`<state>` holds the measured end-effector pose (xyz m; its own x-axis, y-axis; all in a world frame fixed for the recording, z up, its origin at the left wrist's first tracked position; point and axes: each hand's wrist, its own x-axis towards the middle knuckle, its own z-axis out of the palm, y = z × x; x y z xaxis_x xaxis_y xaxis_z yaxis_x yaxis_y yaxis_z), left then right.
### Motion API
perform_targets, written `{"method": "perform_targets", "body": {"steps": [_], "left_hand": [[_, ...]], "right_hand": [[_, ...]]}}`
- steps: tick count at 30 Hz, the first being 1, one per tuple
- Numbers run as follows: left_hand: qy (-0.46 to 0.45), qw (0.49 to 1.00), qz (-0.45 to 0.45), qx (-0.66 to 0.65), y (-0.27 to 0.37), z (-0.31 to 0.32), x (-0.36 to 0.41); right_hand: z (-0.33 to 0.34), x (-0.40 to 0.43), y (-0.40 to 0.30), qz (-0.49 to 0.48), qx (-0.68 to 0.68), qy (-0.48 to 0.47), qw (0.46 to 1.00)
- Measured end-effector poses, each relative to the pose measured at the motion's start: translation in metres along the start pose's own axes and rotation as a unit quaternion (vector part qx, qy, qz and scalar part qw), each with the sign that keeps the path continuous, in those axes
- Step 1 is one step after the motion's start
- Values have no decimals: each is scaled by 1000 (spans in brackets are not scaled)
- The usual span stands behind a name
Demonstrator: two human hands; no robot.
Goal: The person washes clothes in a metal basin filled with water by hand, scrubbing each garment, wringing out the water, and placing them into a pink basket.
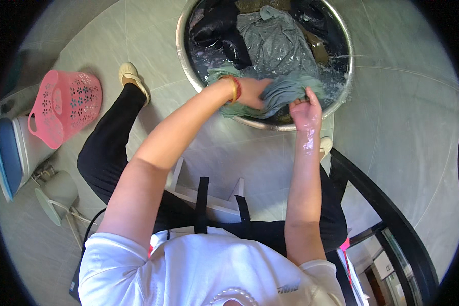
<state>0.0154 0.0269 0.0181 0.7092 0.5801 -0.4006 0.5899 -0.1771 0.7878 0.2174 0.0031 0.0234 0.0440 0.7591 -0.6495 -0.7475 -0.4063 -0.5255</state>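
Note:
A wet grey-green cloth (285,93) is bunched at the near rim of a round metal basin (181,42). My left hand (250,91), blurred and wearing a red and gold bracelet, grips its left part, and more green fabric (239,111) spills over the rim below that wrist. At the cloth's right end my right hand (306,109) is turned palm up, fingers curled against the fabric. Water shines on this forearm. Behind the cloth, a soaked grey garment (277,42) lies among black clothing (218,28) in foamy water. The fingertips of my left hand are hidden.
A pink perforated plastic basket (86,93) stands on the tiled floor (160,111) at left. Near it are a bin with a blue lid (9,153) and a pale green pail-like container (59,195). A black frame edge (386,199) curves along the right.

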Motion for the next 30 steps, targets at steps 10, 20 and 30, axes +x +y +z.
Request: {"method": "perform_targets", "body": {"steps": [10, 20, 30], "left_hand": [[156, 952, -197, 172, -53, 84, 58], [190, 978, 37, 80, 62, 57, 1], [388, 901, -176, -81, 8, 80, 31]], "right_hand": [[-77, 30, 13, 111, -147, 114, 976], [-51, 27, 38, 187, 52, -194, 962], [-22, 18, 103, 47, 100, -234, 966]]}}
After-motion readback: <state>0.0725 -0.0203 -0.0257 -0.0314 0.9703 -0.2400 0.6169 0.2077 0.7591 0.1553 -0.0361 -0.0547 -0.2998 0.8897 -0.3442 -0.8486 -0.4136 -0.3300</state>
